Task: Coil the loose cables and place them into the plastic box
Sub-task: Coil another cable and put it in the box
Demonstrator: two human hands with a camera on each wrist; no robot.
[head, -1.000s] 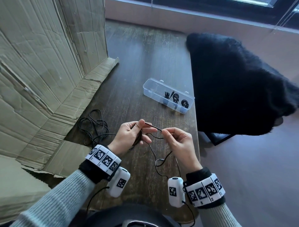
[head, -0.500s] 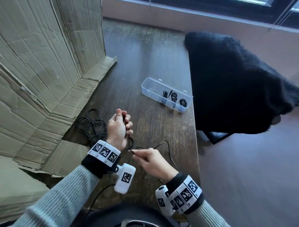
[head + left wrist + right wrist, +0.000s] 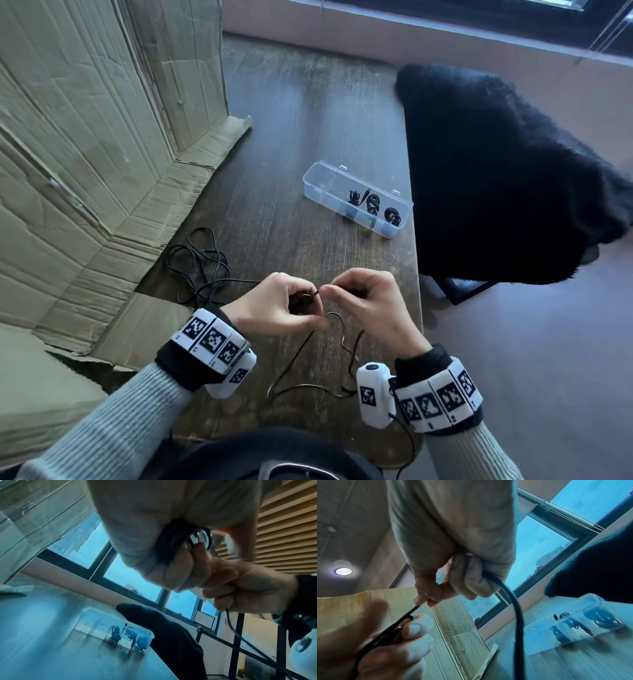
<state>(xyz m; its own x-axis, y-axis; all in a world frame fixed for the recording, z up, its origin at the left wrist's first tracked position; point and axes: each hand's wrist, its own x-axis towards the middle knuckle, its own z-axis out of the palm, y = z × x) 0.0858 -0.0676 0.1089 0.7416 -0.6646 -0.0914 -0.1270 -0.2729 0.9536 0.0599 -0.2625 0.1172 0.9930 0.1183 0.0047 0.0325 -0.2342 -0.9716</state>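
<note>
Nearest the body, a slack run of the thin black cable (image 3: 310, 356) loops on the wooden table (image 3: 301, 113) between the two wrists. Above it, the left hand (image 3: 274, 308) has its fingers curled round a small bundle of wound turns of this cable. The right hand (image 3: 370, 305) pinches the cable between thumb and forefinger just beside the left fingertips; its other fingers are curled, and the cable passes through them and hangs down. Left of the hands, a loose cable tangle (image 3: 198, 263) lies on the table beside the flattened cardboard (image 3: 85, 154). Farther off, the clear plastic box (image 3: 329, 183) sits open near the right table edge, with three coiled cables (image 3: 371, 205) in its right half. A black fleece garment (image 3: 496, 171) lies just beyond that edge.
</note>
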